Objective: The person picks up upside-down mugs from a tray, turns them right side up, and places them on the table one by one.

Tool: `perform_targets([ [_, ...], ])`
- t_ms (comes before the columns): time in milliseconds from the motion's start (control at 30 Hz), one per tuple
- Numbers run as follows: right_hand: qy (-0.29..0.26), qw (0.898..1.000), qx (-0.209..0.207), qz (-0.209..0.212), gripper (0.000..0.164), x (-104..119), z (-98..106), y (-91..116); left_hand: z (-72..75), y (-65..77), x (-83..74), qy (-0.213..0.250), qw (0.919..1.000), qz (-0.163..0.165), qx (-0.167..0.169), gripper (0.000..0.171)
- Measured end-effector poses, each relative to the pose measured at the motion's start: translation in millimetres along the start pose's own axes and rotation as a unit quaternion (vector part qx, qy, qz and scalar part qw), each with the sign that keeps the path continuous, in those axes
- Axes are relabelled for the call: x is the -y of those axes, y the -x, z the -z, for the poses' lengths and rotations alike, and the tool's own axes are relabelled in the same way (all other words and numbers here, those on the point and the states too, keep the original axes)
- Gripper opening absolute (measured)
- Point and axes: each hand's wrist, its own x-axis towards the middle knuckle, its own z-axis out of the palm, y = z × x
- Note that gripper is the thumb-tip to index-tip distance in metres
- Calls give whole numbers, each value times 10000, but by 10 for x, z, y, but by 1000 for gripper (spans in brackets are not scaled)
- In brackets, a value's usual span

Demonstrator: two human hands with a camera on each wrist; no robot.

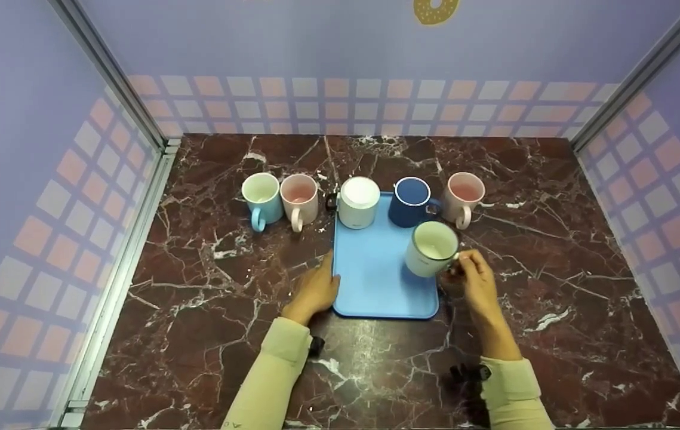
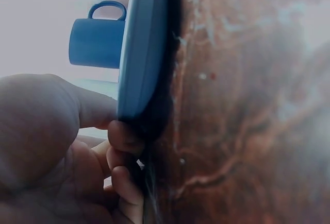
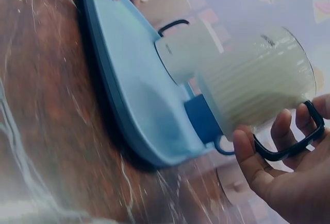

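My right hand point(image 1: 478, 278) holds a white mug point(image 1: 422, 266) with a dark rim by its dark handle point(image 3: 283, 154). The mug is over the right side of a blue tray point(image 1: 369, 292), apart from its surface in the right wrist view. At the tray's left edge, my left hand point(image 1: 317, 288) grips the rim, thumb above and fingers curled at the underside in the left wrist view. On the tray's far end stand an upside-down white mug point(image 1: 357, 209), its black handle to the left, and a dark blue mug point(image 1: 406, 209), its handle to the right.
Left of the tray stand a light blue mug point(image 1: 268, 206) and a pink mug point(image 1: 310, 206). Another pink mug point(image 1: 452, 206) is right of the dark blue one. The dark red marbled table point(image 1: 208, 334) meets patterned walls point(image 1: 340, 48) at the back and sides.
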Motion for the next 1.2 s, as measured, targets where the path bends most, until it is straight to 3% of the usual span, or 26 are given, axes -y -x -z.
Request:
perform_targets([
  [167, -292, 9975, -621, -166, 19, -3, 162, -29, 6, 4, 5, 28, 10000, 9, 21, 60],
  [500, -988, 9834, -1421, -539, 20, -4, 459, -42, -6, -3, 3, 26, 9999, 86, 90, 61],
  [833, -1217, 9740, -1827, -562, 17, 38, 649, -100, -1, 11, 2, 94, 9999, -38, 23, 59],
  [1200, -1447, 9693, -1888, -623, 17, 133, 759, -270, 14, 10, -5, 140, 9998, 73, 141, 60],
])
